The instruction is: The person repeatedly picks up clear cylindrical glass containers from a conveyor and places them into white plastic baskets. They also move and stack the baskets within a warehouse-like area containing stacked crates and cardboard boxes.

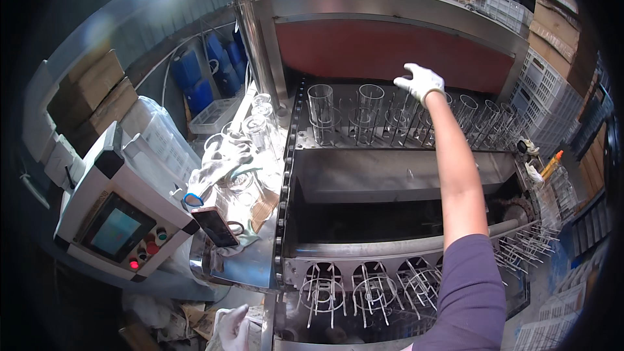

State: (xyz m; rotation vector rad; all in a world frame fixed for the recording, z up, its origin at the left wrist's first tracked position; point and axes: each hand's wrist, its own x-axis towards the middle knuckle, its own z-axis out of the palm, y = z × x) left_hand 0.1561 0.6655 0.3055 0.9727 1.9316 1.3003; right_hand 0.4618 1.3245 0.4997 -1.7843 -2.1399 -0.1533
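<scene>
My right hand, in a white glove, reaches out over a row of clear glass cylinders standing in wire holders on a chain-driven machine. Its thumb and fingers are spread, and a glass is just below them. Whether the hand touches this glass cannot be told. To the left in the row stand two more glasses; several others extend to the right. My left hand, gloved too, is low at the bottom edge beside a white container; its fingers are partly hidden and its grip is unclear.
Wire holders project from the machine's near side. A drive chain runs along its left edge. Gloves, glassware and a phone lie on the left side table. A control panel stands farther left; plastic crates are stacked right.
</scene>
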